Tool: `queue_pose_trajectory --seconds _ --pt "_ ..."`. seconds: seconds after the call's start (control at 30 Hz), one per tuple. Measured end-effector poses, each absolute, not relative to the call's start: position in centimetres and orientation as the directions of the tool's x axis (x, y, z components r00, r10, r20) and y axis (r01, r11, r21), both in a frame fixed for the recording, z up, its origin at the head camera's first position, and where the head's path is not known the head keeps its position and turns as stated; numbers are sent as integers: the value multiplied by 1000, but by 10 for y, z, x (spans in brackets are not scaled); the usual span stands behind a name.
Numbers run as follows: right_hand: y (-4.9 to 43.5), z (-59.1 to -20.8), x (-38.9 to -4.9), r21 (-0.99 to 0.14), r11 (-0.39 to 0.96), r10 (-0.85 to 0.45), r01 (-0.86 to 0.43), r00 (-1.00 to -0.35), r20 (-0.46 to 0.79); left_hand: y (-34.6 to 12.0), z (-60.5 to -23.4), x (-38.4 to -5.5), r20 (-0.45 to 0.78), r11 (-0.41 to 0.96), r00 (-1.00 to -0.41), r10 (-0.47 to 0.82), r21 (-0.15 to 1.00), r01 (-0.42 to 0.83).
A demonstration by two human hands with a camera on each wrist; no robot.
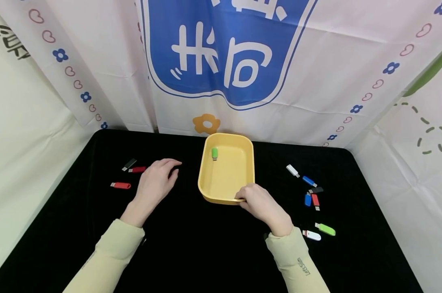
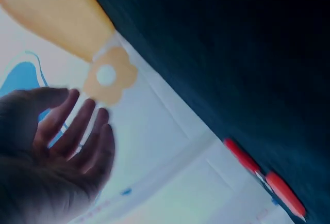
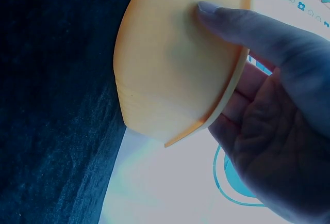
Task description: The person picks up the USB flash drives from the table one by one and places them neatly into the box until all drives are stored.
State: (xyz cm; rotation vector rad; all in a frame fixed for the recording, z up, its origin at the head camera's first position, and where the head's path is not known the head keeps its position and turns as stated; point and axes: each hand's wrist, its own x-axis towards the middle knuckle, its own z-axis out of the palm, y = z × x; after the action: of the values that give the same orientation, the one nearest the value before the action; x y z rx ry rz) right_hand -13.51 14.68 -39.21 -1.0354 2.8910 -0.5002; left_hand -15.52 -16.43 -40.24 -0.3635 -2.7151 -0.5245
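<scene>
A yellow tray (image 1: 226,201) lies on the black cloth in the head view, with a green USB stick (image 1: 215,153) inside near its far left corner. My right hand (image 1: 262,205) grips the tray's near right rim. In the right wrist view the thumb (image 3: 227,22) presses the outer wall while the other fingers reach over the rim. To the left of the tray, my left hand (image 1: 156,181) hovers with relaxed, slightly bent fingers and holds nothing. Beside it lie a red USB stick (image 1: 137,169), a black USB stick (image 1: 129,164) and another red USB stick (image 1: 120,185).
On the right are several more USB sticks, among them a white one (image 1: 292,170), a blue one (image 1: 310,181), a red one (image 1: 315,201), a light green one (image 1: 325,229) and a red-and-white one (image 1: 312,235). A printed curtain (image 1: 316,101) hangs behind the table.
</scene>
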Motion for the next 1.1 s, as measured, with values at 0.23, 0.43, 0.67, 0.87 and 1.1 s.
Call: queue_pose_trajectory --seconds 0.23,0.43,0.67,0.87,1.1 --pt "146 -391 -135 -302 731 -621 -612 -780 79 -200 -398 -153 282 914 -948 150 326 241" --pt "146 -391 -135 -319 728 -620 -606 -782 70 -225 -396 -149 245 930 -959 144 297 215" --pt "147 -391 -135 -328 726 -622 -605 -781 65 -257 -394 -148 35 938 -989 145 312 149" --pt "147 -391 -136 -326 722 -626 -611 -777 70 -281 -391 -146 -96 927 -972 214 333 171" --pt "147 -393 -136 -323 724 -625 -610 -778 67 -292 -393 -146 -132 922 -957 259 328 205"
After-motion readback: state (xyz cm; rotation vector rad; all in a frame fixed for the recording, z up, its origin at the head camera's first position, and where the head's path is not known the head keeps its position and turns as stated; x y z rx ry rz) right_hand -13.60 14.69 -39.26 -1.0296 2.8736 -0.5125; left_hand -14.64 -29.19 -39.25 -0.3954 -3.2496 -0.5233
